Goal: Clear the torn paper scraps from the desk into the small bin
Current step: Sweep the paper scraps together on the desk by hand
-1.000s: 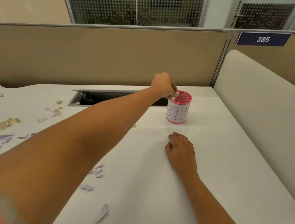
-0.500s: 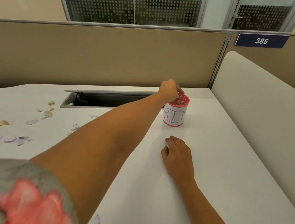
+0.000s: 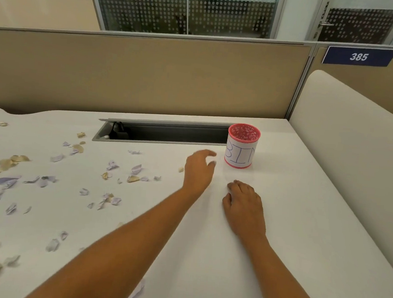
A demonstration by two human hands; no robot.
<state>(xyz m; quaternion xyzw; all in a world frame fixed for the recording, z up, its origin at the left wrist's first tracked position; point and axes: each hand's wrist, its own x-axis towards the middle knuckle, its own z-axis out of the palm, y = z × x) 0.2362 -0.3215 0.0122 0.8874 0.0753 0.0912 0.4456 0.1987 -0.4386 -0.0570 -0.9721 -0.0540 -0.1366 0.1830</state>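
A small pink bin (image 3: pixel 242 148) with a white label reading "BIN" stands upright on the white desk (image 3: pixel 302 227), toward the back. Several torn paper scraps (image 3: pixel 112 165), lilac and tan, lie scattered over the left half of the desk. My left hand (image 3: pixel 198 169) hovers just left of the bin, blurred, fingers relaxed and holding nothing. A small tan scrap (image 3: pixel 180 169) lies right beside it. My right hand (image 3: pixel 245 206) rests palm down on the desk in front of the bin, fingers loosely bent.
A cable slot (image 3: pixel 164 132) is cut into the desk behind the scraps, reaching up to the bin. A tan partition (image 3: pixel 149 74) runs along the back and a cream divider panel (image 3: pixel 355 149) closes off the right side.
My left hand has come off the bin's rim and moved down and to the left, now empty. The right hand has stayed put. The camera has tilted, showing more scraps.
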